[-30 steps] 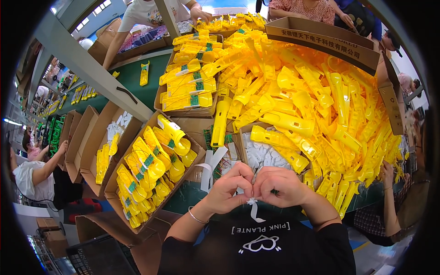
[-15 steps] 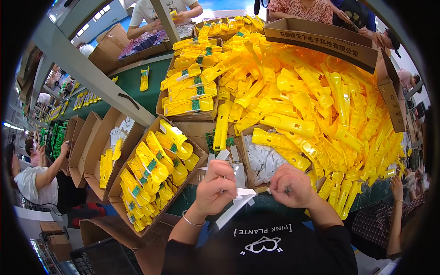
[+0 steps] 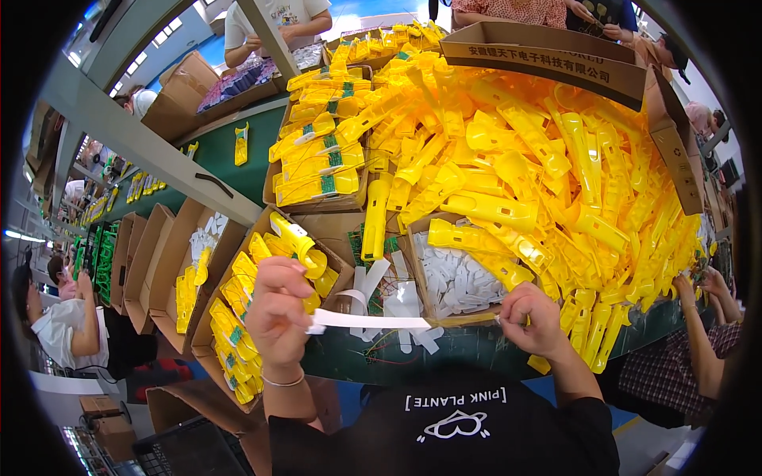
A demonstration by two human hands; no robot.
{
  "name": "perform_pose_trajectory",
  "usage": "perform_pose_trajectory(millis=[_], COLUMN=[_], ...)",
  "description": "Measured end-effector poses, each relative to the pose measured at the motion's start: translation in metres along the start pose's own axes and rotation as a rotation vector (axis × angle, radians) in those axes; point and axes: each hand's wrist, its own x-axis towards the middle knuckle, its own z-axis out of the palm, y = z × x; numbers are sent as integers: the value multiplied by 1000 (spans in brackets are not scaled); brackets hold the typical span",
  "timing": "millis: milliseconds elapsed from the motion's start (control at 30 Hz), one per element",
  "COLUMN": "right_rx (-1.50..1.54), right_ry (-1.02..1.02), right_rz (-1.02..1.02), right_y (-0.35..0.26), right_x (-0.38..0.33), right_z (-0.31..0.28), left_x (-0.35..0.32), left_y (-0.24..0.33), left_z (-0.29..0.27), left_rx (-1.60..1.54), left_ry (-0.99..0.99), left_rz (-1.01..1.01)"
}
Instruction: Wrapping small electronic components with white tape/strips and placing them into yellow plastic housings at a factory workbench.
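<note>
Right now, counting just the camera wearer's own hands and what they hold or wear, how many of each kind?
hands: 2, left hand and right hand
white strip pinched between them: 1
bracelet: 1
Total: 4

- A heap of yellow plastic housings point(image 3: 540, 182) fills the table.
- An open cardboard box point(image 3: 238, 317) holds assembled yellow pieces.
- A smaller box holds white parts point(image 3: 452, 278).

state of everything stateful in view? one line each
left hand: raised, pinching one end of the white strip
right hand: pinching the other end
white strip: stretched flat between both hands
cardboard box of yellow parts: open, filled
small box of white pieces: open, partly covered by yellow parts
yellow parts pile: heaped, loose
</note>
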Motion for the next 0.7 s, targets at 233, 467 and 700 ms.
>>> perform_pose_trajectory(millis=[233, 467, 700], right_rx=[-243, -385, -608], right_ry=[-49, -207, 33], right_rz=[107, 389, 220], right_y=[26, 6, -23], right_x=[-25, -20, 0], right_z=[6, 3, -13], left_x=[22, 27, 31], left_y=[22, 28, 21], left_z=[-14, 14, 36], left_rx=[244, 227, 148], left_ry=[-68, -396, -551], left_rz=[42, -34, -34])
